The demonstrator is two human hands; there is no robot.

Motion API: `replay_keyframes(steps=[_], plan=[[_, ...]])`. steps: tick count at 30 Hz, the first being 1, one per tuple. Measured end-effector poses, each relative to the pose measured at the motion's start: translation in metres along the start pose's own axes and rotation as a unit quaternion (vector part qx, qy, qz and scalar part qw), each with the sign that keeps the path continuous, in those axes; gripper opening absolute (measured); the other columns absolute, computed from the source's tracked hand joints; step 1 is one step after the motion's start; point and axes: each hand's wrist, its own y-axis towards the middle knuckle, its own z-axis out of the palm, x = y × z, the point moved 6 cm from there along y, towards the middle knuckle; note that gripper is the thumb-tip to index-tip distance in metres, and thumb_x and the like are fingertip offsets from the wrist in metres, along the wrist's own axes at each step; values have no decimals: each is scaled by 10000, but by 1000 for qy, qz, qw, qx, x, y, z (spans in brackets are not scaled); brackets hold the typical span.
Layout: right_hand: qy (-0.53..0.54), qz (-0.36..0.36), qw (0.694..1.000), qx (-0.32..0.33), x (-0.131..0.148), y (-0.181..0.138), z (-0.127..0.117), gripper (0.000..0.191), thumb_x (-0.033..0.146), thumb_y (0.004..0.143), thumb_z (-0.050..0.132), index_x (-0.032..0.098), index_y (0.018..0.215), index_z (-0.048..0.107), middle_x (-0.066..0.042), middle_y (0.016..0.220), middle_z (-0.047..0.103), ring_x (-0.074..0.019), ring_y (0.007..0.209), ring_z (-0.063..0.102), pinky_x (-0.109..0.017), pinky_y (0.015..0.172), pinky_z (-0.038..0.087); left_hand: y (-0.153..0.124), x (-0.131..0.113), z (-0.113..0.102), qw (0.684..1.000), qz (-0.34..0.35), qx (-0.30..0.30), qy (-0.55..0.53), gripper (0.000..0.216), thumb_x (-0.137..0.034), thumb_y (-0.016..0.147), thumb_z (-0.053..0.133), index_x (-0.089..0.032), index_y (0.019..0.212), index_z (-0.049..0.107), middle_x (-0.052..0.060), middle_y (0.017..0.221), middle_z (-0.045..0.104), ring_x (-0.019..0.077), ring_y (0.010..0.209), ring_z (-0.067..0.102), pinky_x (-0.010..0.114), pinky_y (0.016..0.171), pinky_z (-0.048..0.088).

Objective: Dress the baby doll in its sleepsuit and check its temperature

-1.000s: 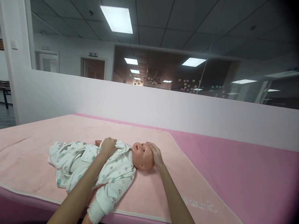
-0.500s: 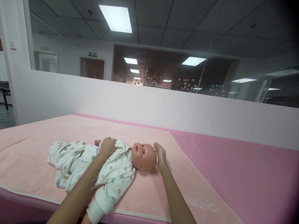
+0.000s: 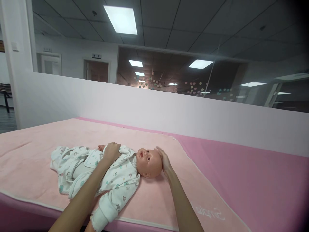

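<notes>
Doll: the doll (image 3: 126,172) is laid face-up on the blanket (image 3: 154,201), with the clock centred on its chest, the head (image 3: 149,165) at 3 o'clock and the legs toward 9.
Done: the doll is clothed, and both of the person's hands are placed on it.
Left: the loose cloth toward 9 o'clock is not yet smoothed; nothing further can be judged.
Left hand: the left hand (image 3: 112,152) is rested on the chest with fingers curled; whether cloth is gripped cannot be told.
Right hand: the right hand (image 3: 165,160) is held wide at 3 o'clock, its fingers long and lightly cupped against the crown, with nothing grasped.
Head shape: rounded, bald and glossy, apparently moulded in plastic or vinyl.
Suit: the suit (image 3: 116,178) is made of soft white cloth, printed with small motifs, rumpled below; a thick cuff (image 3: 107,206) is folded at 7.
Blanket texture: matte, fleecy, pale pink, bound in white.
Mat: the mat (image 3: 243,177) is seen smooth and deeper pink beyond, toward 3.
Wall: the wall (image 3: 149,111) is flat and white at 12.
</notes>
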Motion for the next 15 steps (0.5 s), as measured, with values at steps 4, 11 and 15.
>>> replay_keyframes(steps=[4, 11, 15], plan=[[21, 93, 986, 136, -7, -15, 25, 397, 469, 745, 480, 136, 840, 675, -89, 843, 698, -236, 839, 645, -323, 771, 498, 0, 2, 1, 999, -9, -14, -40, 284, -124, 648, 467, -146, 856, 659, 133, 850, 659, 279, 891, 563, 343, 761, 386], [36, 87, 991, 91, -9, -7, 17, 299, 398, 750, 533, 144, 843, 661, -42, 806, 705, -181, 798, 654, -260, 780, 488, -5, 24, -2, 942, -107, -127, -293, 348, -198, 625, 529, -260, 945, 649, 29, 1001, 661, 283, 1067, 491, 466, 977, 235], [32, 116, 983, 142, -7, -17, 28, 384, 415, 798, 437, 113, 870, 663, -89, 857, 702, -207, 827, 657, -292, 799, 488, -4, 36, 1, 780, -106, -170, -593, 314, -329, 661, 534, -200, 921, 654, 48, 975, 660, 252, 1004, 548, 382, 919, 368]])
